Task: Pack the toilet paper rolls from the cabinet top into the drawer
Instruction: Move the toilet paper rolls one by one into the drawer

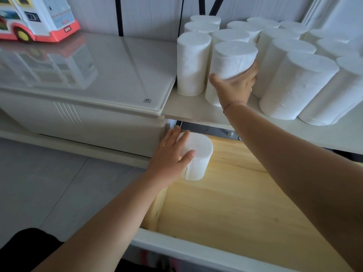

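Toilet paper roll (198, 154) stands upright in left grip (169, 155); right grip (234, 85) clasps second roll (229, 57).

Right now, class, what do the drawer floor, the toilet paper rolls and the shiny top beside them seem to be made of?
Drawer floor: pale bare-looking wood, grain shows. Toilet paper rolls: soft matte white paper, fuzzy. Shiny top: probably glass or glossy plastic; it mirrors the toy bus.

The white worktop (184, 108) at the upper right carries a close cluster of upright toilet paper rolls (294, 85), with a front roll (229, 59) near its edge. Below, the drawer (255, 203) holds a lone roll (200, 154), upright on its wooden floor at the upper left corner. At the upper left, a glossy top (110, 71) bears a toy bus (37, 16).
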Available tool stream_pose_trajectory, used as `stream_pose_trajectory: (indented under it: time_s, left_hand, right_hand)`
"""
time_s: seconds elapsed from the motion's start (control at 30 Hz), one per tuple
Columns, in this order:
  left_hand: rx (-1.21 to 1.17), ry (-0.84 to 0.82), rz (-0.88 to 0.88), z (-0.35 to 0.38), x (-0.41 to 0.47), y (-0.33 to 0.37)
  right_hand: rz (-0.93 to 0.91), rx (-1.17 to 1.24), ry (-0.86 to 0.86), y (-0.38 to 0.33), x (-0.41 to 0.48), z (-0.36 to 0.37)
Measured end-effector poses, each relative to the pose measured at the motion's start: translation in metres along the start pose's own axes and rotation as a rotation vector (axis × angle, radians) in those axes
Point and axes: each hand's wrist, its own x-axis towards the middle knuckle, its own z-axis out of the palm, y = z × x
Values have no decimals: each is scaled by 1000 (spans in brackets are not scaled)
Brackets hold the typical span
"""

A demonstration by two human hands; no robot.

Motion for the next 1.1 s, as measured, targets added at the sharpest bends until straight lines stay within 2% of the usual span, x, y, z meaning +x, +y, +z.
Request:
stream_pose_trajectory:
  time_s: [0.23, 0.43, 0.73, 0.87, 0.97, 1.1]
  left_hand:
    - [32, -5, 1, 1, 1, -1]
    - [44, -11, 10, -1, 0, -1]
    - [59, -31, 20, -1, 1, -1]
    - [29, -17, 10, 0, 1, -1]
    - [13, -12, 2, 0, 2, -1]
    - [-12, -25, 13, 0, 1, 0]
  right_hand:
    - [-152, 52, -240, 8, -26, -43]
    - [-170, 111, -441, 13, -58, -86]
    - [-115, 63, -715, 28, -77, -138]
    - [-57, -40, -770, 51, -85, -153]
    - [-70, -168, -777, 71, -89, -153]
    - [-70, -217, -788, 95, -92, -140]
